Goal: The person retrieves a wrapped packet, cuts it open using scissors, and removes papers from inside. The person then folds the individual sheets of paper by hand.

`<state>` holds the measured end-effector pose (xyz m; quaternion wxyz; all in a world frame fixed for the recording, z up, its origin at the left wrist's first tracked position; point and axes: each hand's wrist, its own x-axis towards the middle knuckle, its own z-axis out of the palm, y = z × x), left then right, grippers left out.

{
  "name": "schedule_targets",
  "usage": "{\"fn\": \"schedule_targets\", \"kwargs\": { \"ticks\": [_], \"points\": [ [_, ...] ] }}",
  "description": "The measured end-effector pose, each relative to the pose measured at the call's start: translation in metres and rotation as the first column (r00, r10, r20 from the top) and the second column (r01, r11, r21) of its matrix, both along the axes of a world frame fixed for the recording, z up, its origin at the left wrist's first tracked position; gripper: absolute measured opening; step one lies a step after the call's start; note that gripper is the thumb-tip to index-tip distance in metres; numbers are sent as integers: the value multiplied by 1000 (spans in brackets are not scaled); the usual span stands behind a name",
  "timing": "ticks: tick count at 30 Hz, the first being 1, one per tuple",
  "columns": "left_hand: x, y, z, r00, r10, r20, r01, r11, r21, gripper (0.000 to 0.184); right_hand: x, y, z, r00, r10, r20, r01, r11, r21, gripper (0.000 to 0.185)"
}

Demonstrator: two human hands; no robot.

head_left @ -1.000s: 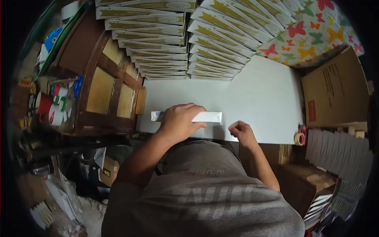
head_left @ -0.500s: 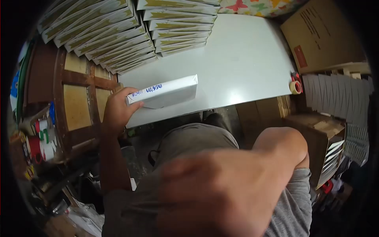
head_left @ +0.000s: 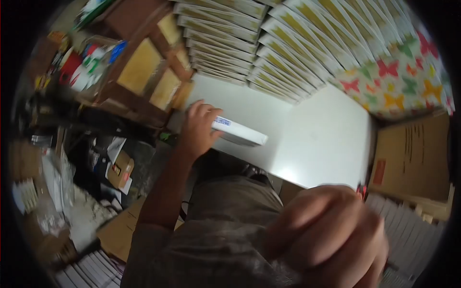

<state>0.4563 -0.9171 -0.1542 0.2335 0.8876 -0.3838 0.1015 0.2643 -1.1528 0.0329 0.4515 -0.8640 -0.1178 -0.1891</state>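
My left hand (head_left: 198, 128) grips the left end of a thin white package (head_left: 245, 132), which has blue handwriting on its narrow side. The package stands on its edge near the front edge of the white table (head_left: 321, 139). Close to the camera, my right hand (head_left: 331, 235) looms large and blurred at the lower right, its fingers curled. Whether anything is inside those fingers cannot be made out.
Two rows of overlapping white and olive packets (head_left: 307, 48) stand at the table's back. A butterfly-patterned cloth (head_left: 394, 81) and a cardboard box (head_left: 413, 158) are at right. A wooden cabinet frame (head_left: 144, 67) borders the left.
The view has swung and tilted. The package has gone from held near its middle to held by its left end. My right hand has risen from the table's edge to near the camera.
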Motion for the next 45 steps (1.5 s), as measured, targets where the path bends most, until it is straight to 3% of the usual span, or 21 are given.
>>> {"fn": "schedule_targets", "kwargs": {
  "ticks": [3, 4, 5, 7, 8, 10, 12, 13, 14, 20, 22, 25, 27, 29, 33, 34, 37, 39, 42, 43, 45],
  "points": [
    [5, -4, -9, 995, 45, -88, -46, 999, -6, 60, 83, -8, -5, 997, 76, 22, -77, 997, 31, 30],
    [3, -3, -7, 996, 84, -10, -84, 996, 22, 53, 96, 9, -7, 994, 101, 32, -102, 994, 42, 31],
    [3, -4, -3, 992, 109, -64, -107, 993, 44, 52, 117, 18, -47, 996, 74, 49, -73, 997, -23, 39],
    [4, -5, -2, 978, 103, -182, -91, 993, 73, 59, 127, 18, -111, 996, 46, -80, -80, 855, -513, 39],
    [1, -4, -5, 990, 128, -50, -123, 989, 86, 64, 126, 25, -122, 995, 75, -72, -102, 854, -510, 39],
    [-9, 9, -3, 982, 160, 98, -169, 982, 86, 70, 127, 34, -133, 964, -65, -257, -92, 827, -554, 36],
    [-28, 34, 13, 972, 231, 43, -226, 969, -100, 74, 131, 46, -139, 872, -247, -422, -72, 789, -611, 34],
    [-38, 52, 7, 957, 266, -115, -279, 954, -110, 71, 132, 50, -142, 866, -268, -421, -59, 782, -620, 34],
    [-45, 77, -3, 920, 283, -271, -321, 941, -109, 67, 136, 55, -145, 856, -313, -411, -5, 791, -612, 32],
    [-64, 245, -94, 857, 362, -367, -435, 890, -138, 60, 197, 128, -150, 792, -509, -337, 210, 745, -634, 26],
    [-60, 290, -111, 781, 469, -411, -507, 862, 21, 63, 224, 166, -163, 793, -571, -214, 339, 704, -624, 29],
    [-27, 338, -126, 757, 509, -409, -542, 839, 41, 63, 272, 214, -169, 759, -575, -305, 305, 728, -614, 42],
    [-9, 360, -134, 731, 544, -412, -572, 818, 64, 63, 299, 241, -183, 851, -496, -171, 377, 805, -458, 58],
    [6, 376, -135, 708, 502, -496, -555, 831, 49, 63, 322, 273, -175, 807, -484, -338, 365, 859, -358, 69],
    [48, 396, -138, 617, 373, -693, -511, 860, 8, 62, 332, 304, -191, 850, -407, -335, 388, 913, -125, 74],
    [53, 396, -143, 566, 323, -759, -550, 833, -55, 59, 322, 310, -185, 840, -376, -392, 399, 917, -25, 76],
    [68, 396, -169, 395, 140, -908, -701, 684, -199, 51, 275, 284, -204, 847, -330, -418, 326, 942, -84, 77],
    [86, 394, -182, 297, -5, -955, -804, 538, -253, 46, 228, 270, -223, 722, -331, -607, 421, 907, 6, 73],
    [111, 395, -193, 173, -237, -956, -928, 285, -239, 38, 150, 242, -279, 284, -218, -934, 544, 839, -30, 64],
    [118, 396, -192, 167, -237, -957, -928, 291, -234, 38, 119, 226, -305, 214, -16, -977, 517, 850, 99, 54],
    [134, 395, -182, 154, -296, -943, -938, 255, -234, 36, 62, 247, -315, 138, -65, -988, 669, 742, 44, 43]
  ]
}}
